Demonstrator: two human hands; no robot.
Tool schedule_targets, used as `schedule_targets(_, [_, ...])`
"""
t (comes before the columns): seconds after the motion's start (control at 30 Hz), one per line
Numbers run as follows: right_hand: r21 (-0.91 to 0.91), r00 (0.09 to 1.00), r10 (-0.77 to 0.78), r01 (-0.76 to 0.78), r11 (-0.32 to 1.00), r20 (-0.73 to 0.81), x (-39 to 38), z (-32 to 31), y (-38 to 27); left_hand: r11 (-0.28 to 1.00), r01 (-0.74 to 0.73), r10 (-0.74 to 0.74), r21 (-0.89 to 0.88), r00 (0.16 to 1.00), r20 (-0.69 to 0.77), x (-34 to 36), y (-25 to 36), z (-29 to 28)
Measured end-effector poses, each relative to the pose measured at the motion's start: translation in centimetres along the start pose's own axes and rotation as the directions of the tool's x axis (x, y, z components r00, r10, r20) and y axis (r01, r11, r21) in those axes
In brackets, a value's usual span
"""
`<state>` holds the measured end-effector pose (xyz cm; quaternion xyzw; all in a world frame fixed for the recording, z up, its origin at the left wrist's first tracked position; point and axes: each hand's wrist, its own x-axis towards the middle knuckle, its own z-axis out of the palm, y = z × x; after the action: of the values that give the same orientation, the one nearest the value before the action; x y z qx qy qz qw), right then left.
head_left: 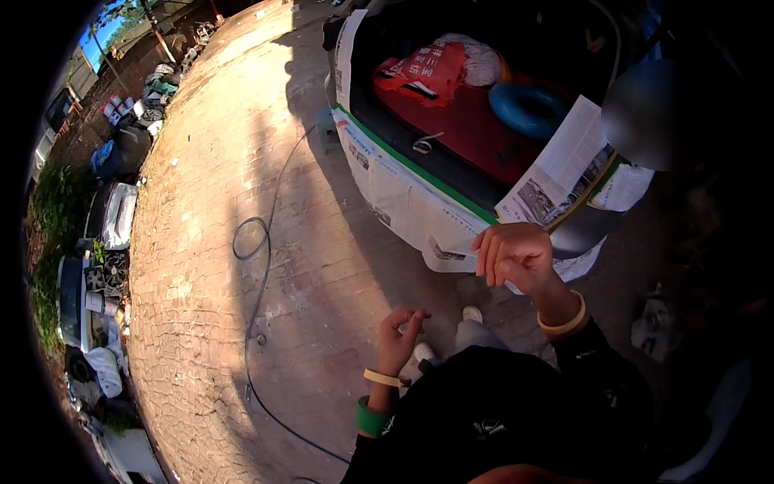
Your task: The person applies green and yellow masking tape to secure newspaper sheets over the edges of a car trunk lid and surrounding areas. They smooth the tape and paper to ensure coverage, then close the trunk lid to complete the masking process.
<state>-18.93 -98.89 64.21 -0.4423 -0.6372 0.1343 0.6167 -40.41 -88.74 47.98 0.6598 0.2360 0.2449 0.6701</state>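
Note:
My right hand (516,256) is closed, its fingers curled beside the lower corner of the car's open rear, close to the masking sheet (419,230). Whether anything is in it is hidden. Over the ground, lower and further left, my left hand (401,339) is also closed, thumb against the bent fingers; I cannot see anything in it. A cream tape roll (564,317) rings my right wrist. On my left forearm sit another cream roll (382,377) and a wider green tape roll (372,419). Newspaper (556,173) and green tape (435,181) cover the opening's edge.
Inside the car's rear lie a red plastic bag (427,71), a blue coiled ring (528,111) and a dark red panel (451,133). A black hose (266,282) loops across the brick paving (193,266). Scrap car parts (105,282) line the left side.

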Motion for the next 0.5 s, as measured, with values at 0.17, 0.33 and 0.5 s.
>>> schedule_targets(0.17, [-0.170,0.981,0.162,-0.179,0.969,-0.107,2.3,0.6,4.1,0.996,-0.084,0.084,0.031,0.996,-0.014,0.4,-0.6,-4.3])
schedule_targets(0.33, [-0.149,0.894,0.340,-0.394,0.907,-0.291,3.3,1.5,11.2,0.999,-0.039,0.038,-0.015,0.998,-0.045,3.0,-2.1,-9.1])
schedule_targets(0.5, [-0.154,0.831,0.414,-0.495,0.855,-0.370,6.5,2.5,18.1,0.998,-0.033,0.036,0.049,0.997,-0.068,8.5,-3.2,-14.9])
